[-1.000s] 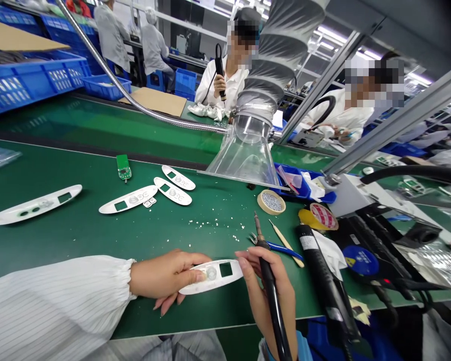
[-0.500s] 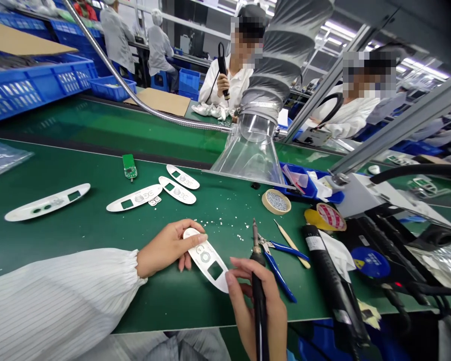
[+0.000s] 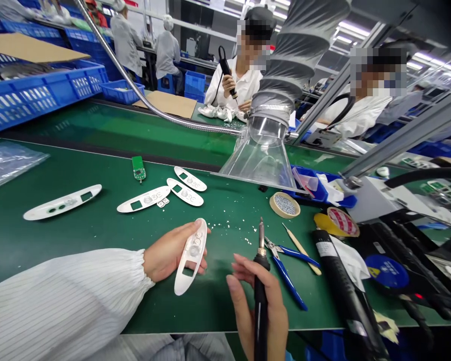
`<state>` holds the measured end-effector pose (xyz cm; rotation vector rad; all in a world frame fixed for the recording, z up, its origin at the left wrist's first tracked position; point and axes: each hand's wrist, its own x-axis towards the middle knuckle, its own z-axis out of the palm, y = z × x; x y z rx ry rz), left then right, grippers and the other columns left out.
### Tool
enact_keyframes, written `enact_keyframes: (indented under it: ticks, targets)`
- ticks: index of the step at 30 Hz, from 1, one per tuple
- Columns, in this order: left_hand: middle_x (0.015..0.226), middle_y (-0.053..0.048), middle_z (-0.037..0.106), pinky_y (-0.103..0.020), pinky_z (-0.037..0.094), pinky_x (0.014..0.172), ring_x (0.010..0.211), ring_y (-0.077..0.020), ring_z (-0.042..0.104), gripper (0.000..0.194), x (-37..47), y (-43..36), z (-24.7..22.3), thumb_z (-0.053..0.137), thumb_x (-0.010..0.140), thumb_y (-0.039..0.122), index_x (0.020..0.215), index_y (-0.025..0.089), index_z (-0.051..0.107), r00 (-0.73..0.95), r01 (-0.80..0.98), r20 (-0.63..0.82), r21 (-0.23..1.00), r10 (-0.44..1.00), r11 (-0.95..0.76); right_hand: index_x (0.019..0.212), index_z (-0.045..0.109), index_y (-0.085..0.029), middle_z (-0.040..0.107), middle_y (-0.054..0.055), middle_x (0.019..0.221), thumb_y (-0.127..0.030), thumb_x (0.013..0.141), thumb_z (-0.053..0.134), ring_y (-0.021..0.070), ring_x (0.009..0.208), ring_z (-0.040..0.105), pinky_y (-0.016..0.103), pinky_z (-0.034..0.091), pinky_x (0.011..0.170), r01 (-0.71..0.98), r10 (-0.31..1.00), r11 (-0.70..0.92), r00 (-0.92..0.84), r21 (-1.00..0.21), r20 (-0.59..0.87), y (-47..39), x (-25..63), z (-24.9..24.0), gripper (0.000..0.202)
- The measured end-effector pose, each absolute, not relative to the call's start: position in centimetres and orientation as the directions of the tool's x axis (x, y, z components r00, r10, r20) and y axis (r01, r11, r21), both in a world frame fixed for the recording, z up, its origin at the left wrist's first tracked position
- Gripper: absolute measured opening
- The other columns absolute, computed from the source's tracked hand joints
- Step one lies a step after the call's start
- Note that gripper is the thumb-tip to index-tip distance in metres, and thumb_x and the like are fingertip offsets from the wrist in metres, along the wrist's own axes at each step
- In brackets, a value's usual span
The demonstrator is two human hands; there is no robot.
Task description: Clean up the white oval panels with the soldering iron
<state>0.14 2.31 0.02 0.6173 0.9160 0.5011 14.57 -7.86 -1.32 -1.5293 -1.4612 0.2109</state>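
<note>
A white oval plastic cover (image 3: 192, 250) with a square cutout is in my left hand (image 3: 169, 254), gripped near its upper end and tilted over the green table. My right hand (image 3: 261, 301) holds a black soldering iron (image 3: 261, 291), its metal tip pointing up and away; the thumb and index finger stand apart, not touching the cover. Right of the iron lie blue-handled cutters (image 3: 290, 276) and a thin wooden-handled tool (image 3: 302, 250). Several similar covers lie farther back, one (image 3: 62, 202) at the left. A green circuit board (image 3: 138, 168) rests behind them.
A round dish of small grey pieces (image 3: 284, 205) sits before a clear extraction hood (image 3: 265, 155). Black equipment (image 3: 383, 260) and a blue tray (image 3: 311, 185) stand on the right. White specks dot the table. A blue crate (image 3: 41, 95) is back left; people work across the line.
The cover in my left hand has turned to a more upright angle and come away from my right fingers. The whole view has shifted slightly, with the table items appearing farther right.
</note>
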Motion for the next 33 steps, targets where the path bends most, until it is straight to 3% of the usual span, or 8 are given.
enact_keyframes:
  ticks: [3,6,10,13,21,27,33]
  targets:
    - [0.068,-0.004,0.057,-0.031,0.049,0.057,0.055,-0.0145,0.058,0.024,0.1,2.2,-0.1,0.045,0.083,0.034,0.092,0.012,0.049,0.547,-0.165,-0.575,0.640,0.609,0.751,0.101,0.053,-0.017,0.063,0.008,0.096,-0.025,0.080,0.057,0.0141,0.075,0.063,0.025,0.053,0.067,0.692,0.834,0.157,0.289,-0.705,0.471,-7.6,15.7,-0.9,0.023]
    - [0.074,-0.004,0.058,-0.026,0.050,0.064,0.061,-0.0109,0.059,0.016,0.2,2.2,-0.2,0.051,0.081,0.025,0.091,0.012,0.049,0.535,-0.171,-0.545,0.679,0.646,0.714,0.101,0.053,-0.016,0.063,0.007,0.094,-0.024,0.079,0.058,0.0142,0.075,0.063,0.025,0.053,0.068,0.700,0.825,0.155,0.297,-0.698,0.481,-7.5,16.5,-0.8,0.023]
    - [0.074,-0.003,0.058,-0.022,0.048,0.053,0.056,-0.0102,0.058,0.028,0.1,2.3,-0.5,0.050,0.082,0.036,0.101,0.016,0.044,0.573,-0.135,-0.513,0.710,0.639,0.691,0.100,0.053,-0.016,0.062,0.007,0.094,-0.026,0.080,0.057,0.0137,0.076,0.062,0.025,0.053,0.069,0.683,0.817,0.149,0.322,-0.715,0.478,-7.4,17.0,-0.8,0.022]
    - [0.071,-0.002,0.057,-0.017,0.041,0.041,0.049,-0.0086,0.054,0.031,0.0,2.3,-0.8,0.050,0.081,0.041,0.098,0.016,0.043,0.595,-0.125,-0.479,0.738,0.645,0.663,0.098,0.054,-0.016,0.062,0.007,0.093,-0.026,0.081,0.056,0.0136,0.076,0.062,0.025,0.053,0.068,0.686,0.819,0.148,0.319,-0.712,0.478,-7.5,17.2,-0.6,0.020]
    - [0.063,0.000,0.056,-0.015,0.037,0.034,0.042,-0.0071,0.050,0.033,0.1,2.4,-0.4,0.051,0.079,0.043,0.097,0.016,0.045,0.594,-0.026,-0.467,0.802,0.655,0.597,0.094,0.057,-0.018,0.062,0.005,0.090,-0.030,0.082,0.055,0.0137,0.077,0.061,0.025,0.049,0.071,0.616,0.831,0.085,0.390,-0.783,0.397,-7.6,16.9,-0.1,0.017]
    - [0.062,0.000,0.055,-0.015,0.036,0.033,0.041,-0.0078,0.049,0.031,-0.1,2.6,-0.3,0.048,0.081,0.043,0.097,0.016,0.046,0.544,0.018,-0.451,0.849,0.708,0.527,0.095,0.056,-0.018,0.064,0.003,0.087,-0.026,0.082,0.055,0.0129,0.072,0.063,0.023,0.051,0.067,0.665,0.830,0.135,0.329,-0.734,0.450,-7.8,18.7,-0.8,0.015]
    - [0.066,-0.001,0.055,-0.017,0.038,0.036,0.044,-0.0091,0.051,0.037,0.1,2.5,-0.2,0.044,0.082,0.045,0.106,0.017,0.045,0.505,0.102,-0.459,0.873,0.731,0.477,0.122,0.044,-0.018,0.061,0.003,0.076,-0.032,0.085,0.048,0.0117,0.062,0.058,0.022,0.049,0.056,0.600,0.776,0.138,0.429,-0.788,0.462,-8.1,20.2,0.0,0.039]
